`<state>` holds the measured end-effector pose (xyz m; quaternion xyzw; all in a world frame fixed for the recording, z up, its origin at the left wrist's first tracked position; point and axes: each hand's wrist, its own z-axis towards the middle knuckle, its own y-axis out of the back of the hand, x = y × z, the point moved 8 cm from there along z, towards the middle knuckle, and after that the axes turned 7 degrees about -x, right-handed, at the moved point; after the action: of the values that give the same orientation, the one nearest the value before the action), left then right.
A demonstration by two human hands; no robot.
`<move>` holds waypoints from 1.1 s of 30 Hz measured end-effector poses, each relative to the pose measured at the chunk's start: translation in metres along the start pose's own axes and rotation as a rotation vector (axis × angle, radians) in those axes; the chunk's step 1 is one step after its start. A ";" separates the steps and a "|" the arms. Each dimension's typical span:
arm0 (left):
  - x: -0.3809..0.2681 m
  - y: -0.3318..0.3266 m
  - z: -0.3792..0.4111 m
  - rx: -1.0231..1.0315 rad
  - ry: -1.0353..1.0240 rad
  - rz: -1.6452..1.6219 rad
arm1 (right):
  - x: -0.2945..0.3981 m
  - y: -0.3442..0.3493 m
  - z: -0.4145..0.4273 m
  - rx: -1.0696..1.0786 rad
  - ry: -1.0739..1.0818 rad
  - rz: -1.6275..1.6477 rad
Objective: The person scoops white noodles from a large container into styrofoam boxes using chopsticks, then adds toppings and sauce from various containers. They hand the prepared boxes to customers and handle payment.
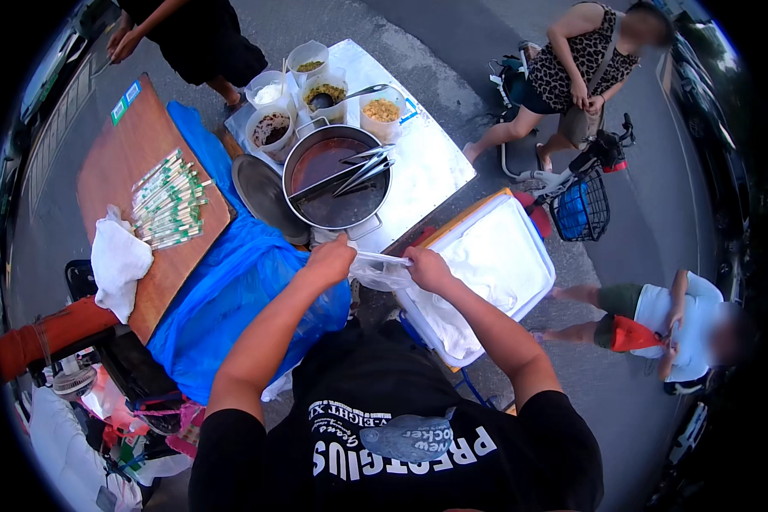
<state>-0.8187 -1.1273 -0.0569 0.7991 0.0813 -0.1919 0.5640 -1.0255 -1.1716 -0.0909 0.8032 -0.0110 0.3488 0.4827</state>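
Between my two hands a clear plastic bag [379, 272] is stretched by its rim. My left hand [330, 257] grips one side and my right hand [430, 269] the other. Just beyond them stands a divided steel pot [337, 214] with reddish broth in one half and dark liquid in the other. Metal tongs [366, 171] rest across its divider and rim. A round dark lid [265, 198] leans beside the pot. To the right of my right hand is a white tub [480, 256] covered with white sheeting.
Several plastic tubs of condiments, one with chopped yellowish bits [381, 111], stand behind the pot on a metal table [429, 166]. Wrapped chopsticks [171, 201] and a white towel [121, 262] lie on a brown board [115, 166]. A blue plastic sheet [230, 288] hangs nearby. People and a bicycle [576, 173] are around.
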 end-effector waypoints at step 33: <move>0.096 -0.103 0.036 0.179 0.376 -0.313 | 0.021 -0.047 0.103 -0.250 -0.375 1.095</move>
<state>-0.7747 -1.1335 -0.1954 0.8451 0.2899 -0.1314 0.4296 -0.9364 -1.2207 -0.1451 0.6657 -0.5501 0.3951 0.3132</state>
